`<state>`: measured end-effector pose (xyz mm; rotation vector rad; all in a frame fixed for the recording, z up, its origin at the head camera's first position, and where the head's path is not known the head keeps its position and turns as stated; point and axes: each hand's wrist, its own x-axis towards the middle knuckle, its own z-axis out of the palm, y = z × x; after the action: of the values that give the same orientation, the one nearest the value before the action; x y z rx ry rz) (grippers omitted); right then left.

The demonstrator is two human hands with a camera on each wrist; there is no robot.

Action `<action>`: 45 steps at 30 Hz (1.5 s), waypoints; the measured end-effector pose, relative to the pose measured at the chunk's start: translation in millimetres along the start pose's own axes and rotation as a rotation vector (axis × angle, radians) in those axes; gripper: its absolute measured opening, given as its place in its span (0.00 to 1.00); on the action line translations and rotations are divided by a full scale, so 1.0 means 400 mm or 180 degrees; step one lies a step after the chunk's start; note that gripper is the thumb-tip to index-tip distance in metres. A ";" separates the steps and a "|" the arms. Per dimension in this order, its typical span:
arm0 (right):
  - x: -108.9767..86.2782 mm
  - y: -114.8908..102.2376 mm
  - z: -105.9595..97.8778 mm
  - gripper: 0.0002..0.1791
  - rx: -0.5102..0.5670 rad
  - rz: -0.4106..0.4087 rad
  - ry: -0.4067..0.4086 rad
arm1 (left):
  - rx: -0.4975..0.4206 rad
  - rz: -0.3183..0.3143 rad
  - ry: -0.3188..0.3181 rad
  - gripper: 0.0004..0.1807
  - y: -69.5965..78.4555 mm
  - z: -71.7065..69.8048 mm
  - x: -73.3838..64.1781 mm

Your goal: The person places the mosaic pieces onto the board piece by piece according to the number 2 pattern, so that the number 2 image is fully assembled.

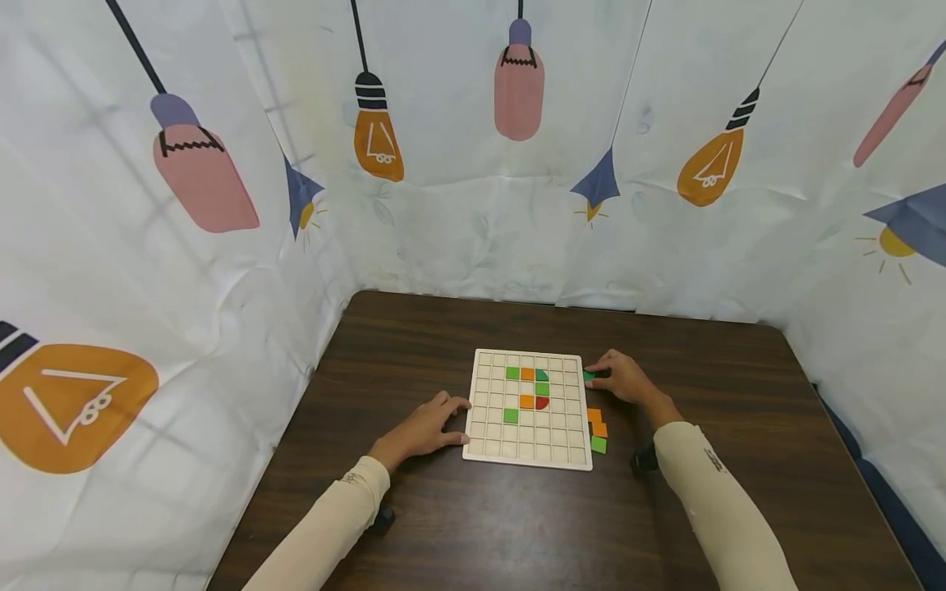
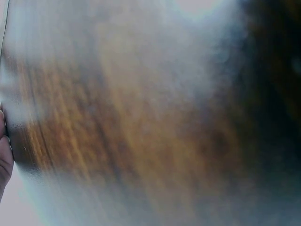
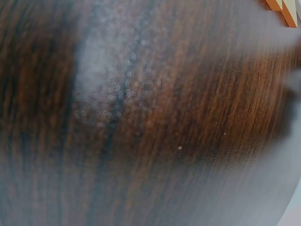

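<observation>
A pale square grid board (image 1: 491,443) lies on the table, with several coloured tiles in its cells: light green squares (image 1: 511,416), orange squares (image 1: 527,401), a dark green rounded piece (image 1: 542,375) and a red rounded piece (image 1: 543,403). My left hand (image 1: 424,427) touches the board's left edge, thumb and forefinger spread apart. Beside the upper right edge, my right hand (image 1: 624,377) pinches a dark green piece (image 1: 589,376), partly covered by the fingers. In the left wrist view only fingertips (image 2: 4,160) show at the left border.
Loose orange tiles (image 1: 600,430) and a light green tile (image 1: 599,445) lie along the board's right edge; orange tile edges (image 3: 289,14) show in the right wrist view's corner. The dark wooden table (image 1: 517,533) meets a printed white curtain (image 1: 458,238) at the back and sides.
</observation>
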<state>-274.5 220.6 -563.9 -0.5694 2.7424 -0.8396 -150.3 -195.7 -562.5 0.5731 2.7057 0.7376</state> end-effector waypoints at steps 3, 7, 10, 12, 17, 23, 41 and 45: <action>0.001 0.001 0.002 0.17 0.0029 0.0003 0.0017 | 0.0015 -0.0009 0.0001 0.33 0.001 -0.001 0.000; -0.002 -0.001 0.006 0.15 0.0080 0.0005 0.0052 | 0.0004 0.0028 0.0004 0.33 0.001 -0.002 0.000; -0.005 0.000 0.006 0.14 0.0068 -0.0053 0.0077 | -0.0011 0.0058 -0.0004 0.33 0.000 -0.003 -0.001; -0.006 0.002 0.006 0.14 0.0039 -0.0075 0.0070 | -0.0012 0.0072 -0.0007 0.33 0.000 -0.003 -0.002; -0.006 0.003 0.000 0.13 -0.0063 -0.0050 -0.0009 | -0.0020 0.0053 -0.0008 0.33 0.000 -0.003 -0.001; -0.005 -0.006 -0.007 0.14 -0.0134 -0.0020 -0.0108 | -0.0053 0.0013 -0.0004 0.33 0.002 -0.003 -0.001; -0.021 -0.019 -0.004 0.14 -0.0135 0.0020 -0.0163 | -0.0029 -0.0043 -0.0003 0.33 0.002 0.003 0.000; -0.019 -0.023 -0.005 0.15 -0.0153 0.0038 -0.0196 | -0.0038 -0.0049 -0.0002 0.33 0.002 0.003 0.001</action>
<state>-265.5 217.9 -556.1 -0.5775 2.7140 -0.7425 -150.0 -194.5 -563.0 0.5491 2.7005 0.7489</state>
